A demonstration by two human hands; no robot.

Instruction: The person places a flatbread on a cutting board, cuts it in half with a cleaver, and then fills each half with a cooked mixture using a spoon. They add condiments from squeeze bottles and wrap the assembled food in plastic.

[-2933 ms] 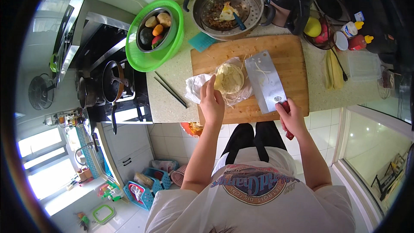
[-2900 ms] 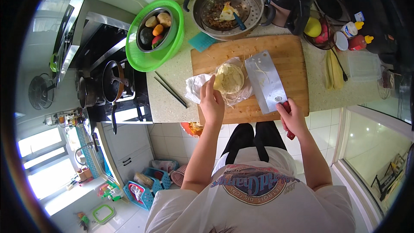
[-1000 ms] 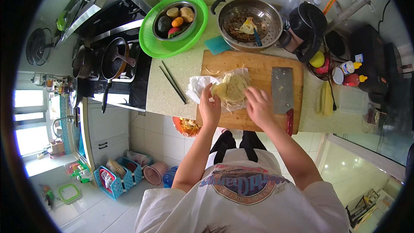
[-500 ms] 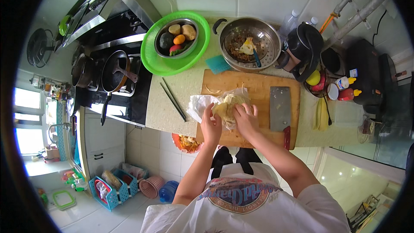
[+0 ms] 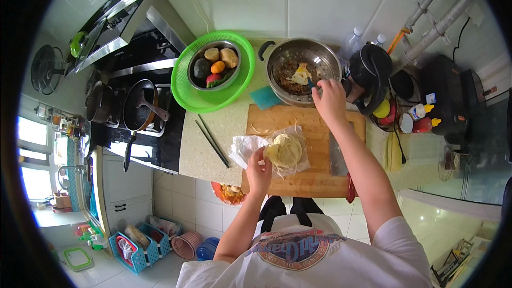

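On white paper point(image 5: 246, 146) and thin film, a pile of pale yellow, thin round sheets point(image 5: 285, 149) lies on the wooden cutting board point(image 5: 261, 122). The fingers of my left hand point(image 5: 259, 173) are closed on the pile's left edge. Farther off, my right hand point(image 5: 330, 101) reaches over the near rim of a steel pot point(image 5: 333, 66). Its fingers pinch the handle of a blue-handled utensil point(image 5: 311, 82), whose pale, food-smeared head rests in brown minced filling point(image 5: 288, 77). My right forearm partly hides a cleaver point(image 5: 337, 160) on the board.
A green basket point(image 5: 184, 93) holds a steel bowl of produce. Dark chopsticks point(image 5: 212, 141) and a teal sponge point(image 5: 264, 97) lie on the counter. At the left is a stove with a frying pan point(image 5: 141, 104). A black kettle point(image 5: 368, 77) and squeeze bottles point(image 5: 425, 124) stand to the right.
My right hand has left the pale sheets and moved up and right to the utensil in the pot. My left hand stays at the sheets. The view has shifted slightly.
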